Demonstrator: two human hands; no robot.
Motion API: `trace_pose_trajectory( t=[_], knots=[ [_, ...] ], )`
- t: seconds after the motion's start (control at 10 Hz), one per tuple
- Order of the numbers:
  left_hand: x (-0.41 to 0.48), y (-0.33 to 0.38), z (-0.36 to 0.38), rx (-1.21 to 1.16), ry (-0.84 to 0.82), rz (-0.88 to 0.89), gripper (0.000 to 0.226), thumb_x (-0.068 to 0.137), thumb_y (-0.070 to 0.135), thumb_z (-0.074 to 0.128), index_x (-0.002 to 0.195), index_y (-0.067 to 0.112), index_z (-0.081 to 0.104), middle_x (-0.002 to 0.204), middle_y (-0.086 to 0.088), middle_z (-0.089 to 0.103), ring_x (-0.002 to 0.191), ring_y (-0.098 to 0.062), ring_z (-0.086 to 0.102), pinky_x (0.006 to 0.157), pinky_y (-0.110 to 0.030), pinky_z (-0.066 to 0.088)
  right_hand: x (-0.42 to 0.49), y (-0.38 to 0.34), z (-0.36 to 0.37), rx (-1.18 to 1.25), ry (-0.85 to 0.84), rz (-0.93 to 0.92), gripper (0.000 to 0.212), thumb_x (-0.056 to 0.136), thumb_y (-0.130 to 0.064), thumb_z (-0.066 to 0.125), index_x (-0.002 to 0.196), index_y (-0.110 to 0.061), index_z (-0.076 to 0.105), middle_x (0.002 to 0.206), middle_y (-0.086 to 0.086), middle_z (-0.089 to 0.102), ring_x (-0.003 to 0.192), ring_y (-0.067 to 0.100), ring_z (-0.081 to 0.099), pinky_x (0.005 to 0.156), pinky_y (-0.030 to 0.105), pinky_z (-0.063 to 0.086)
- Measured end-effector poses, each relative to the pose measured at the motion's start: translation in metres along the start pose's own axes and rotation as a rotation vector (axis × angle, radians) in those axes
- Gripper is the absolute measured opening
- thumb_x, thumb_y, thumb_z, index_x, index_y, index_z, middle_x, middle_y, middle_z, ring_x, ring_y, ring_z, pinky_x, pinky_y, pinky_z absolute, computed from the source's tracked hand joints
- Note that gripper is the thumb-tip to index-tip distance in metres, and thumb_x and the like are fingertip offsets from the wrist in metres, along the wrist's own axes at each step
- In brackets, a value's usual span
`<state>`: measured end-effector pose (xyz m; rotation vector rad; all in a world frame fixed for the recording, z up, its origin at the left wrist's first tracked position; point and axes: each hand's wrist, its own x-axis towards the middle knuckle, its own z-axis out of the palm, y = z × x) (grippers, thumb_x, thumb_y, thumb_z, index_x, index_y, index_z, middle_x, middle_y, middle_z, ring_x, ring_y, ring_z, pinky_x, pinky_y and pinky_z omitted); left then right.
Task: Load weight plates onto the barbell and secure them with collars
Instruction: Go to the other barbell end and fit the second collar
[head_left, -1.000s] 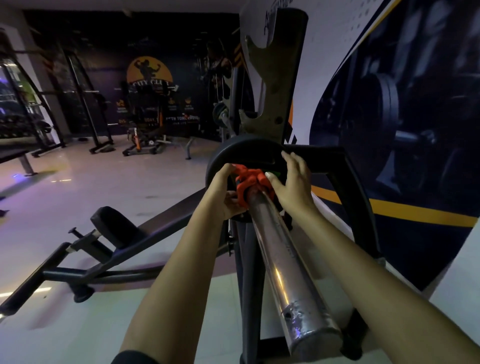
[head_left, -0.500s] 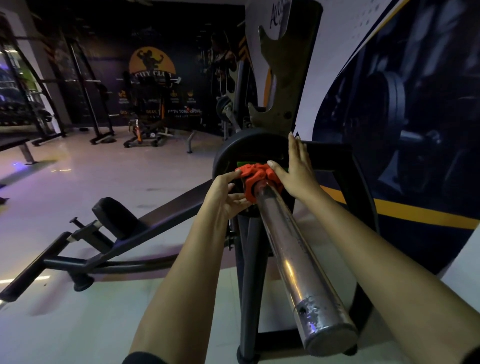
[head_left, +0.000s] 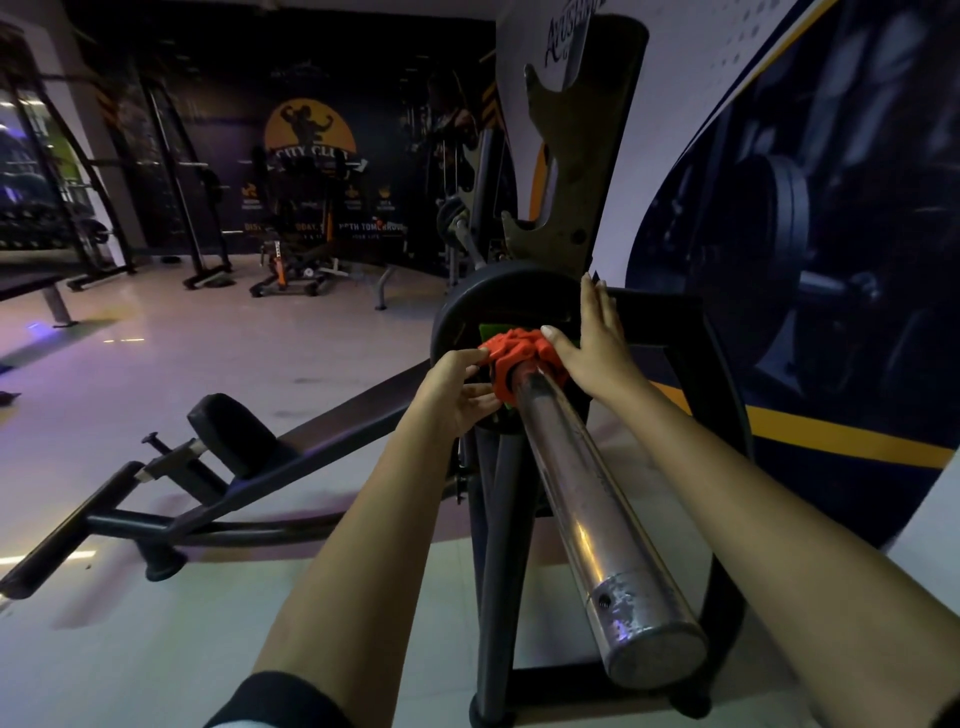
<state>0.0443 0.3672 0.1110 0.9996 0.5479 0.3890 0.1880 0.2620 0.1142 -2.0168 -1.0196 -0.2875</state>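
Observation:
A steel barbell sleeve (head_left: 587, 514) runs from the lower right up toward a black weight plate (head_left: 467, 306) seated on it. An orange-red collar (head_left: 519, 358) sits on the sleeve right against the plate. My left hand (head_left: 457, 395) pinches the collar's left side with its fingertips. My right hand (head_left: 592, 348) lies flat against the plate with fingers straight, its thumb touching the collar's right side. The plate's lower half is hidden behind my hands and the bar.
The bar rests in a black rack (head_left: 675, 332) with notched uprights (head_left: 582, 156) beside a printed wall (head_left: 831, 208) on the right. A low padded bench (head_left: 234, 436) lies on the floor to the left. More gym machines (head_left: 296, 260) stand far back.
My left hand has loosened from a full grip on the collar to a fingertip pinch. My right hand has flattened and slid up the plate. The camera has drifted slightly.

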Motion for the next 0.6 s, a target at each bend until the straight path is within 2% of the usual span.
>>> trace_pose_trajectory(
  t=[0.1,0.2,0.3,0.4,0.5,0.6],
  knots=[
    [0.002,0.002,0.0,0.083,0.041,0.057,0.038,0.086,0.018,0.056,0.12,0.003,0.049,0.111,-0.026,0.059,0.092,-0.031,0.064,0.078,-0.036,0.054,-0.006,0.002,-0.001,0.034,-0.013,-0.02,0.08,0.089,-0.051,0.047,0.146,-0.026,-0.004,0.156,0.005,-0.01,0.142,0.022,-0.007,0.115,0.05,0.01],
    [0.003,0.002,0.005,0.28,0.17,0.191,0.013,0.086,0.021,0.057,0.09,0.008,0.058,0.089,-0.016,0.065,0.081,-0.027,0.064,0.082,-0.04,0.053,-0.012,0.004,-0.001,0.046,-0.054,-0.018,0.089,0.081,-0.064,0.047,0.146,-0.029,-0.003,0.156,0.003,-0.013,0.142,0.023,-0.009,0.112,0.051,0.008],
    [0.002,0.0,0.008,0.64,0.328,0.432,0.024,0.084,0.03,0.059,0.088,0.007,0.062,0.089,-0.015,0.066,0.085,-0.03,0.064,0.082,-0.045,0.054,-0.016,0.006,-0.004,0.041,-0.065,-0.029,0.093,0.078,-0.063,0.054,0.145,-0.032,-0.002,0.156,0.001,-0.013,0.142,0.023,-0.006,0.112,0.05,0.012],
    [-0.005,0.0,0.009,0.883,0.394,0.663,0.037,0.083,0.034,0.058,0.11,0.01,0.053,0.1,-0.007,0.062,0.086,-0.02,0.057,0.073,-0.033,0.049,-0.023,0.004,-0.012,-0.014,-0.044,-0.081,0.09,0.08,-0.059,0.055,0.146,-0.029,0.001,0.157,0.002,-0.004,0.143,0.022,0.0,0.112,0.048,0.014],
    [-0.012,0.002,0.015,1.161,0.399,0.905,0.043,0.085,0.037,0.054,0.119,0.01,0.049,0.11,-0.01,0.062,0.098,-0.026,0.057,0.081,-0.039,0.047,-0.025,0.004,-0.025,-0.154,0.047,-0.19,0.082,0.085,-0.051,0.053,0.147,-0.021,0.007,0.157,0.007,0.006,0.143,0.022,0.005,0.114,0.046,0.011],
    [-0.021,0.008,0.023,1.395,0.383,1.094,0.054,0.087,0.038,0.051,0.133,0.012,0.04,0.133,-0.01,0.051,0.124,-0.027,0.043,0.102,-0.042,0.032,-0.03,0.0,-0.046,-0.284,0.192,-0.27,0.071,0.087,-0.038,0.057,0.144,-0.014,0.022,0.153,0.011,0.02,0.141,0.025,0.015,0.114,0.045,0.01]
  ],
)
